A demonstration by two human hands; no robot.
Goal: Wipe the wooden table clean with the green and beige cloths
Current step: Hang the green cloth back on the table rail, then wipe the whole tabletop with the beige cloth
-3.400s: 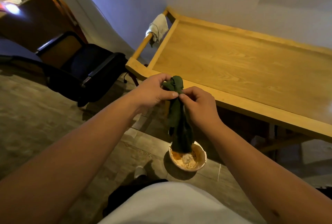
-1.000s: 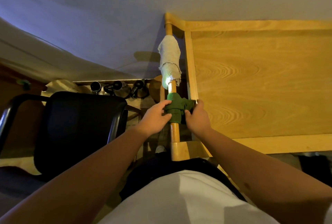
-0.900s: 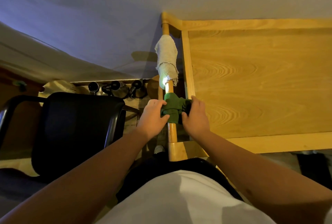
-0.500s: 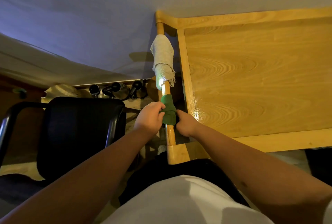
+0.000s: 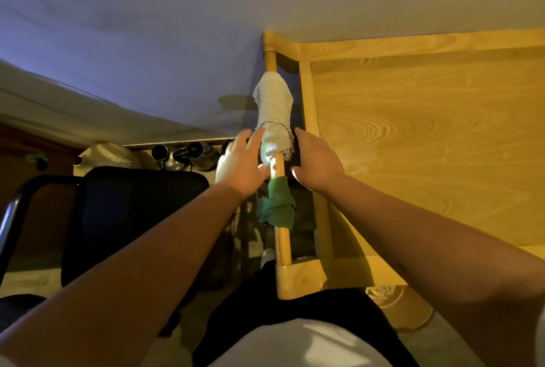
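Person seen from head-worn camera | both forearms bare, no sleeves in view | left hand (image 5: 240,162) and right hand (image 5: 317,162) wore no gloves, rings or watch | white top (image 5: 295,346) covered the torso | dark trousers (image 5: 283,304) showed below it

The table (image 5: 427,142) is pale honey-yellow wood with darker, looping grain rings across its top. Its side rail (image 5: 279,170) is the same yellow wood, a shade more orange. One cloth (image 5: 274,110) on the rail is beige, close to off-white, with a frayed grey edge. The other cloth (image 5: 277,204) is deep green. The chair (image 5: 129,219) is black. The wall (image 5: 147,27) is greyish white with a bluish cast. The shirt (image 5: 295,346) is white, the trousers (image 5: 295,304) black.
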